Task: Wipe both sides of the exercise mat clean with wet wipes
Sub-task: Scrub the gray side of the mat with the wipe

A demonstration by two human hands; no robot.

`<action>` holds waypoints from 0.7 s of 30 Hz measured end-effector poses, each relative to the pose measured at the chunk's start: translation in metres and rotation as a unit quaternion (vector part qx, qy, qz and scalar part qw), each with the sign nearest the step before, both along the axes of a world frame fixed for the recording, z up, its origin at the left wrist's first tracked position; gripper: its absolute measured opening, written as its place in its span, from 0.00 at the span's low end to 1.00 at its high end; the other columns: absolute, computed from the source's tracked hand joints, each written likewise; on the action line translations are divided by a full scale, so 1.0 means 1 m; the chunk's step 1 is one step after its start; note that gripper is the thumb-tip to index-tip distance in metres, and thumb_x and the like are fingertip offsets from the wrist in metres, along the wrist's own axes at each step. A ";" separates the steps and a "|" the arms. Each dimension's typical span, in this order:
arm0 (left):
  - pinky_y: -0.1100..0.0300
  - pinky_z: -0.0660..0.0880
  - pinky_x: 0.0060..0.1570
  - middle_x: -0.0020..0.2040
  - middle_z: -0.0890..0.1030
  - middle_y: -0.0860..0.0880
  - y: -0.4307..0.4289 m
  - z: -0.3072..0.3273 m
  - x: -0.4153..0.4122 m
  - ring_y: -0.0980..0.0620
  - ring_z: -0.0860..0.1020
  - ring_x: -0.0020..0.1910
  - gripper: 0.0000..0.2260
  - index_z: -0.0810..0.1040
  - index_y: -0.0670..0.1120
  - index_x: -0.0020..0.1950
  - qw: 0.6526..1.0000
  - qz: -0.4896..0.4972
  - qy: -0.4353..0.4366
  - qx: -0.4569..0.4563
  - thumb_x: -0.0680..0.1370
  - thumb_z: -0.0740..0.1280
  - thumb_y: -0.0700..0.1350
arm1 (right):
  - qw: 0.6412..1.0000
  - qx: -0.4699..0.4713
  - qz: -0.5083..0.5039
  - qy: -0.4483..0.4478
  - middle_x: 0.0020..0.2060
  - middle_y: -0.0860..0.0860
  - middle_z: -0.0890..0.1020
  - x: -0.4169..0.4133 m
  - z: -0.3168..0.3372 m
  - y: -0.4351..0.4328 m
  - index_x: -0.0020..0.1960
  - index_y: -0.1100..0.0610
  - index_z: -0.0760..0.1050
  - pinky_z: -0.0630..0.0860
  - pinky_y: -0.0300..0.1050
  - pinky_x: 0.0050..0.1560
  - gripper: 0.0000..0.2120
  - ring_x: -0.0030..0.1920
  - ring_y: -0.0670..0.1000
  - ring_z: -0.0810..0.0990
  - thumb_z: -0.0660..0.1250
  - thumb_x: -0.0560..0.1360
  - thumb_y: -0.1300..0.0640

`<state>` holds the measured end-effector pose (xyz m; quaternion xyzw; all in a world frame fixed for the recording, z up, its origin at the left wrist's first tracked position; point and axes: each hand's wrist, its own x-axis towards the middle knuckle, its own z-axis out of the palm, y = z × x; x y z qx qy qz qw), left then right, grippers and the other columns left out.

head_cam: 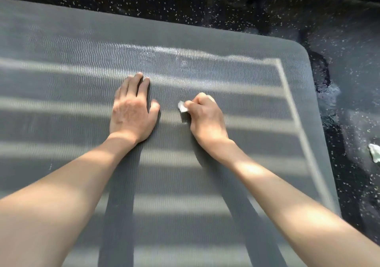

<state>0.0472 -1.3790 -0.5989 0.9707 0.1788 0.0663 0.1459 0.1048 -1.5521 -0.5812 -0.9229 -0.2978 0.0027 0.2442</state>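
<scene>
A grey ribbed exercise mat (216, 176) lies flat on the floor and fills most of the view, striped with sunlight and shadow. My left hand (131, 110) rests palm down on the mat near its middle, fingers together and pointing away from me. To its right, my right hand (205, 116) is closed around a small crumpled white wet wipe (182, 106), which sticks out on the hand's left side and presses on the mat. A shiny wet patch (181, 61) shows on the mat beyond both hands.
Black speckled rubber flooring (205, 1) surrounds the mat at the top and right. The mat's rounded far-right corner (302, 48) is in view. A crumpled white wipe (374, 152) lies on the floor at the right edge.
</scene>
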 end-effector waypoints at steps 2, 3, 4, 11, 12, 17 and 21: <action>0.45 0.56 0.74 0.77 0.63 0.40 -0.003 -0.002 -0.002 0.38 0.59 0.76 0.26 0.65 0.39 0.75 1.000 -0.011 0.015 0.022 0.79 0.57 0.49 | 0.999 0.007 0.043 -0.004 0.37 0.56 0.75 -0.037 0.001 -0.018 0.41 0.62 0.80 0.71 0.46 0.32 0.04 0.38 0.59 0.76 0.69 0.69 0.69; 0.45 0.54 0.75 0.78 0.61 0.40 -0.005 -0.003 -0.004 0.39 0.57 0.77 0.26 0.62 0.39 0.77 0.999 -0.014 0.031 0.033 0.81 0.57 0.48 | 0.998 0.010 0.059 0.005 0.37 0.56 0.76 -0.049 0.002 -0.025 0.41 0.62 0.80 0.73 0.47 0.32 0.04 0.38 0.59 0.76 0.69 0.69 0.69; 0.46 0.52 0.75 0.79 0.57 0.40 -0.006 -0.003 -0.003 0.39 0.54 0.78 0.26 0.58 0.39 0.78 0.998 -0.015 0.052 0.042 0.82 0.56 0.47 | 0.998 0.009 0.058 0.018 0.37 0.56 0.76 -0.049 0.005 -0.024 0.41 0.62 0.81 0.73 0.46 0.33 0.04 0.39 0.60 0.76 0.67 0.70 0.66; 0.44 0.59 0.72 0.78 0.59 0.35 -0.028 -0.005 -0.045 0.36 0.60 0.76 0.27 0.60 0.36 0.77 0.989 -0.059 0.106 0.087 0.82 0.49 0.51 | 1.000 -0.008 0.011 0.002 0.36 0.58 0.75 -0.043 0.008 -0.022 0.40 0.62 0.80 0.70 0.46 0.34 0.04 0.38 0.61 0.77 0.67 0.69 0.67; 0.43 0.62 0.70 0.76 0.64 0.35 -0.037 -0.006 -0.062 0.35 0.64 0.74 0.27 0.65 0.36 0.75 0.990 -0.066 0.093 0.082 0.81 0.50 0.50 | 1.000 -0.007 0.015 0.012 0.35 0.56 0.74 -0.066 0.008 -0.032 0.40 0.60 0.80 0.69 0.45 0.33 0.05 0.37 0.60 0.77 0.68 0.68 0.68; 0.46 0.60 0.68 0.74 0.66 0.35 -0.063 -0.005 -0.125 0.36 0.67 0.72 0.26 0.67 0.36 0.74 0.986 -0.120 0.064 0.092 0.80 0.52 0.50 | 0.996 -0.031 0.057 0.057 0.39 0.56 0.74 -0.076 0.015 -0.033 0.43 0.59 0.81 0.65 0.43 0.37 0.05 0.45 0.60 0.76 0.66 0.75 0.62; 0.47 0.59 0.68 0.74 0.67 0.36 -0.063 -0.002 -0.126 0.36 0.67 0.72 0.26 0.67 0.36 0.74 0.988 -0.115 0.057 0.082 0.80 0.53 0.50 | 0.998 -0.030 0.048 0.018 0.40 0.56 0.75 -0.088 0.009 -0.037 0.44 0.60 0.80 0.70 0.45 0.37 0.06 0.43 0.59 0.75 0.65 0.73 0.66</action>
